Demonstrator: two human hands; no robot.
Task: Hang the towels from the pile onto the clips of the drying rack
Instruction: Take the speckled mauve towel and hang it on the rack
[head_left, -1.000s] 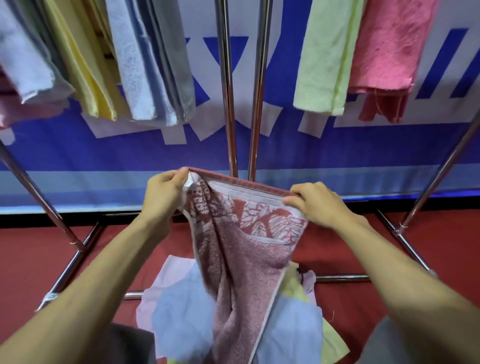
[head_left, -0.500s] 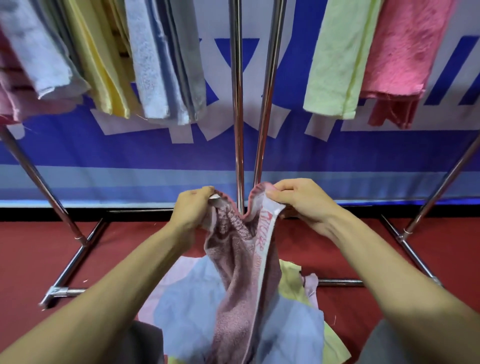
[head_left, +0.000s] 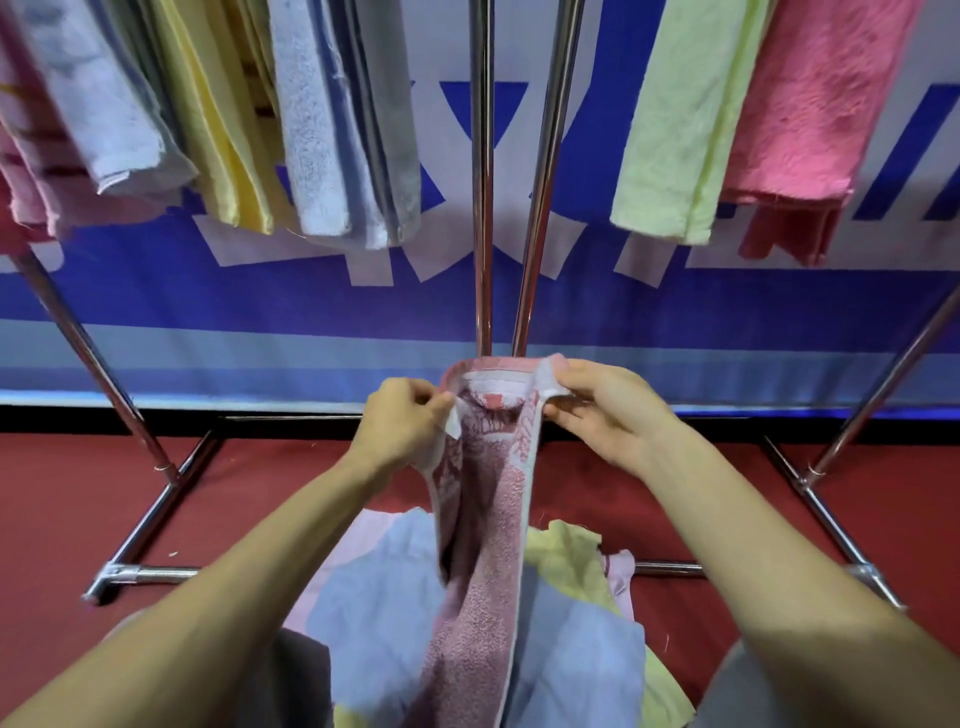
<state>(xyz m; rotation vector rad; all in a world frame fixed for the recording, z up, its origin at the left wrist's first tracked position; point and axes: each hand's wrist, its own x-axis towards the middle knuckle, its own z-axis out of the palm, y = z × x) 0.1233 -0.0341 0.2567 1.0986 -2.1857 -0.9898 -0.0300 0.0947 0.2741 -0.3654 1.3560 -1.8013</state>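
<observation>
Towel pile (head_left: 374, 613) (blue, yellow, pale pink) lies nearest, on red floor (head_left: 78, 509). Pink patterned towel (head_left: 483, 545) hangs above it, top hem bunched btwn L hand (head_left: 400, 426) and R hand (head_left: 608, 410), both pinching it, just in front of rack's centre poles (head_left: 483, 208). Hung towels (head_left: 675, 119) beyond, w/ blue banner (head_left: 260, 301) behind.

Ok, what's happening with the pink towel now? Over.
Left grip, right grip pinching towel at top edge. Not clipped yet; poles just behind.
</observation>
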